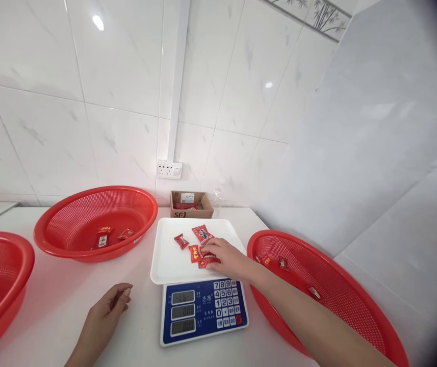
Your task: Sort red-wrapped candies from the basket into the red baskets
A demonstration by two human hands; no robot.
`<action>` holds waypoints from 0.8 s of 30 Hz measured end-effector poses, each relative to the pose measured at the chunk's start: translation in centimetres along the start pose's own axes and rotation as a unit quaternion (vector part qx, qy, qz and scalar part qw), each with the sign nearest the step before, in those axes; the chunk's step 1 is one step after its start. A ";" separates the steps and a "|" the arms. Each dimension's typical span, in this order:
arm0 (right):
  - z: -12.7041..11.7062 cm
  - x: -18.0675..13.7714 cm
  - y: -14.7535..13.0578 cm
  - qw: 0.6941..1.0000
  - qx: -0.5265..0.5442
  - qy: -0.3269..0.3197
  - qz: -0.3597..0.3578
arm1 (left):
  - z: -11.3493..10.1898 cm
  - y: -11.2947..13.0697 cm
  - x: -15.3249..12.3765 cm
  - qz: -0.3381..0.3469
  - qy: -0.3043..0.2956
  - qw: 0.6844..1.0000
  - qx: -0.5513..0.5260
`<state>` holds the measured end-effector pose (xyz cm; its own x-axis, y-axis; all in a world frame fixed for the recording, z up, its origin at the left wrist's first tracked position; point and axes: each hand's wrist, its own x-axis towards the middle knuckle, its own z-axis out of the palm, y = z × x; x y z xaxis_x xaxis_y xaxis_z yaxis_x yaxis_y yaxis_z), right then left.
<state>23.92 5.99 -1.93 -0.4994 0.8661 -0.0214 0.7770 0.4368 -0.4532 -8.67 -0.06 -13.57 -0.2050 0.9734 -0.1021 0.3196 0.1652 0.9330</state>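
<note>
A digital scale (205,311) with a blue keypad panel stands on the table, its white tray (166,260) on top. Several small red snack packets lie on the tray, among them a larger packet with dark lettering (202,233), a small twisted one (181,241) and one with yellow lettering (194,253). My right hand (222,255) reaches over the tray from the right, fingers bent down around a red packet (206,262) and partly covering it. My left hand (109,308) rests left of the scale, fingers curled in against the thumb, with nothing visible in them.
Red plastic baskets surround the scale: one behind left (96,196) and one at right (340,285) hold a few packets; another (2,244) is cut off at far left. Behind the tray sits a cardboard box (203,211) with red packets. A socket (169,169) is on the tiled wall.
</note>
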 end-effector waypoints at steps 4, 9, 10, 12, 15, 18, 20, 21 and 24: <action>0.1 0.5 0.5 1.000 0.013 0.009 0.004 | -0.1 -0.2 0.1 0.004 0.001 1.000 0.002; -0.2 1.3 -0.3 1.000 -0.001 0.007 0.006 | -0.2 -0.2 0.0 0.013 -0.001 1.000 0.003; -0.2 1.6 -0.6 1.000 -0.008 0.005 0.008 | -0.2 -0.2 -0.1 0.014 -0.002 1.000 0.003; -0.1 2.6 -1.3 1.000 -0.022 -0.007 0.007 | -0.2 -0.1 -0.2 0.016 -0.003 1.000 0.003; 0.4 4.3 -2.5 0.998 -0.045 -0.036 -0.015 | -0.3 0.1 -0.3 0.020 0.003 1.000 0.002; 0.7 5.7 -3.3 0.996 -0.069 -0.053 -0.036 | -0.3 0.4 -0.3 0.022 0.015 1.000 -0.002; 0.7 6.0 -3.3 0.995 -0.079 -0.052 -0.030 | -0.2 0.6 -0.4 0.024 0.022 0.999 -0.004; 0.6 6.1 -3.0 0.995 -0.081 -0.049 -0.021 | -0.2 0.7 -0.3 0.024 0.024 0.999 -0.006; 0.2 5.8 -1.9 0.996 -0.076 -0.037 0.014 | 0.1 0.8 -0.3 0.025 0.025 0.999 -0.010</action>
<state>19.47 10.18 -1.36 -0.4997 0.8604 -0.0999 0.8371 0.4501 -0.3108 -8.25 -0.18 -12.82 -0.2344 0.9714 -0.0381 0.3127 0.1124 0.9432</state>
